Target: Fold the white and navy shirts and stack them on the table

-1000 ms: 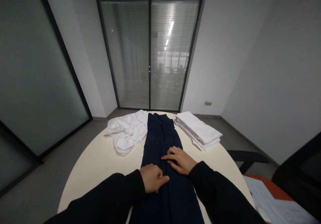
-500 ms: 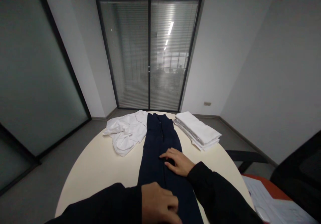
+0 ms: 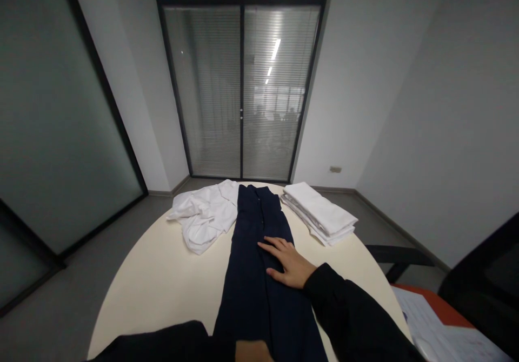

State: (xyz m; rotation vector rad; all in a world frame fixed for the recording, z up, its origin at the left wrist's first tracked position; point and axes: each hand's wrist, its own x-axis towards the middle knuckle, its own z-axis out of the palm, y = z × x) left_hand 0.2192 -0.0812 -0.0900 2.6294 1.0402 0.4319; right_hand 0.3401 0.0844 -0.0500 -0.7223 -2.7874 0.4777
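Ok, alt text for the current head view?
A person's right grip, open, rests on a long navy cloth garment on a round-edged cream table, the left grip mostly out of frame. Crumpled white cloth lies left, folded white cloth right.

A single camera, worn on the person's head, is looking forward and down over a round cream table (image 3: 162,289) toward a two-panel glazed door with blinds (image 3: 203,97). It is viewing from just above the table's near side: the bottom border is cropping most of the left hand (image 3: 254,352), while the right hand (image 3: 287,263) is appearing whole below centre. The wide view is also taking in a frosted glass partition (image 3: 52,108) leftward and, along the right border, a black chair (image 3: 484,275).
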